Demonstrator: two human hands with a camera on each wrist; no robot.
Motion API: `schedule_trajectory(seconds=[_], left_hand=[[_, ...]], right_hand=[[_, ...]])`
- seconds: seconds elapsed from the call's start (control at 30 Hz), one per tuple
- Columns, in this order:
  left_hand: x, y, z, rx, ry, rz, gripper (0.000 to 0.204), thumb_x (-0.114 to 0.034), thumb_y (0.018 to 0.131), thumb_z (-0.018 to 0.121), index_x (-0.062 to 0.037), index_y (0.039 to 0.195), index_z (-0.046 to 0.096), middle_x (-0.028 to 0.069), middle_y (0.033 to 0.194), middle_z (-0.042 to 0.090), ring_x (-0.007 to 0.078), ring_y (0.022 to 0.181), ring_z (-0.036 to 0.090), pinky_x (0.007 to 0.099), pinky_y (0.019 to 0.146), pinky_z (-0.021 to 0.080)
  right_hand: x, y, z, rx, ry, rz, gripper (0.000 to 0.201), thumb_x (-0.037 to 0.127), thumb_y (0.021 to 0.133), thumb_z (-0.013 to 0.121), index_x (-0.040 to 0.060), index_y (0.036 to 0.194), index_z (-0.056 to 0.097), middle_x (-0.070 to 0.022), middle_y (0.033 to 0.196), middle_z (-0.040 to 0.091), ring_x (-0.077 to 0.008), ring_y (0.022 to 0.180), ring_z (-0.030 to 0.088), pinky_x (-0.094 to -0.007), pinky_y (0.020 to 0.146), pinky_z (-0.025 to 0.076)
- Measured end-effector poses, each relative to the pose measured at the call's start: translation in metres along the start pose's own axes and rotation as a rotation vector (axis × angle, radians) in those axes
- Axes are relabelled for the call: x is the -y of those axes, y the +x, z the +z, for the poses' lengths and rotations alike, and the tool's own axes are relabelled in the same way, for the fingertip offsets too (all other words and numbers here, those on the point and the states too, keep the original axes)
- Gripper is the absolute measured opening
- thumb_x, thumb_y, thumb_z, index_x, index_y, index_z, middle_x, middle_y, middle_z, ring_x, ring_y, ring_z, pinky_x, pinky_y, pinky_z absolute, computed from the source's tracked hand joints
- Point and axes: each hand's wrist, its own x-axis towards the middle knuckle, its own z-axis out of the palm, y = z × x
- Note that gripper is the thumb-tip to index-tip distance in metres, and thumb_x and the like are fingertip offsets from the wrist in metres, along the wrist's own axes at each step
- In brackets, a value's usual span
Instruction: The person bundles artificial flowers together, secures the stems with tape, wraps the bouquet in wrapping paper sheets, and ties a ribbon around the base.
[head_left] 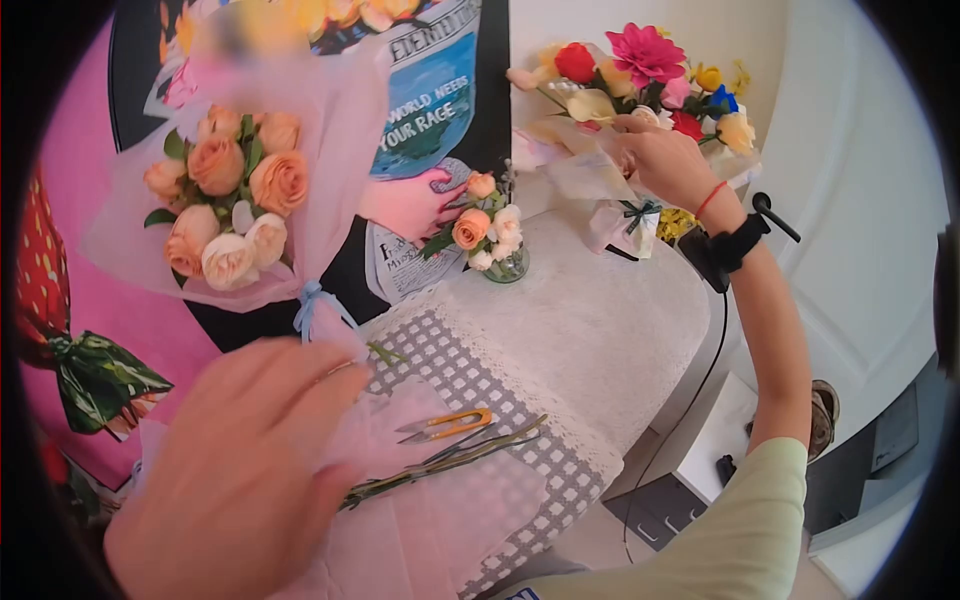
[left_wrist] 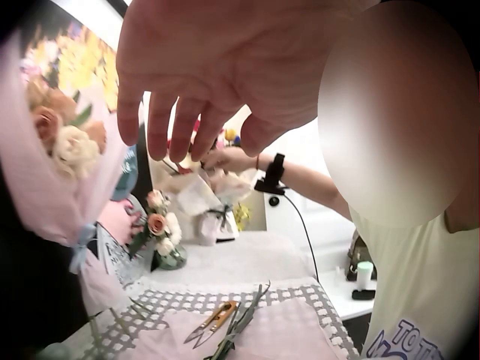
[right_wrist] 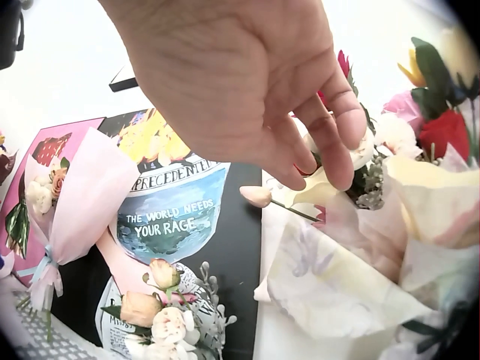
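My left hand (head_left: 245,455) hovers in front of the pink-wrapped rose bouquet (head_left: 225,195), its fingers extended with nothing held, as the left wrist view also shows. At the back right, my right hand (head_left: 670,165) reaches over a multicoloured bouquet (head_left: 648,60) in cream paper, fingers loosely bent among the blooms. In the right wrist view, the fingertips are right at the white flowers, and a pink bud (right_wrist: 256,196) sticks out to the side. Orange-handled thread snips (head_left: 447,425) and several cut stems (head_left: 450,458) lie on pink wrapping sheets (head_left: 400,560) by my left hand.
A small glass vase (head_left: 510,266) of peach and white roses stands on the white table cover (head_left: 610,320). A painted poster (head_left: 430,100) backs the left side. The wrist camera's black cable (head_left: 715,360) hangs off the table's right edge, near a white drawer unit (head_left: 715,440).
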Motion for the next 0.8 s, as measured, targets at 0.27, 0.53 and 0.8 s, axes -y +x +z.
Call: schedule_trajectory(seconds=[0.27,0.53,0.8], left_hand=[[0.024,0.185,0.075,-0.120,0.011,0.134,0.037,0.000,0.072,0.044,0.0056,0.109,0.043,0.0206,0.114,0.043,0.0334,0.104,0.043,0.0390,0.089,0.034],[0.039,0.290,0.115,-0.247,-0.089,0.035,0.043,0.001,0.069,0.041,0.0035,0.111,0.041,0.0196,0.121,0.039,0.0365,0.102,0.043,0.0421,0.087,0.037],[0.049,0.336,0.128,-0.436,-0.187,0.096,0.034,-0.007,0.070,0.048,-0.0004,0.103,0.049,0.0164,0.116,0.038,0.0367,0.103,0.042,0.0462,0.084,0.039]], right_hand=[[-0.014,0.018,0.004,0.055,-0.200,-0.203,0.023,0.005,0.075,0.046,0.0081,0.093,0.061,-0.0092,0.102,0.052,-0.0276,0.068,0.059,-0.0380,0.054,0.047],[-0.015,0.035,0.014,0.075,-0.256,-0.275,0.021,0.010,0.079,0.046,0.0093,0.094,0.061,-0.0091,0.090,0.054,-0.0255,0.068,0.060,-0.0361,0.055,0.047],[-0.015,0.040,0.010,0.117,-0.192,-0.186,0.013,0.009,0.078,0.047,0.0026,0.082,0.058,-0.0119,0.085,0.055,-0.0262,0.069,0.060,-0.0359,0.056,0.047]])
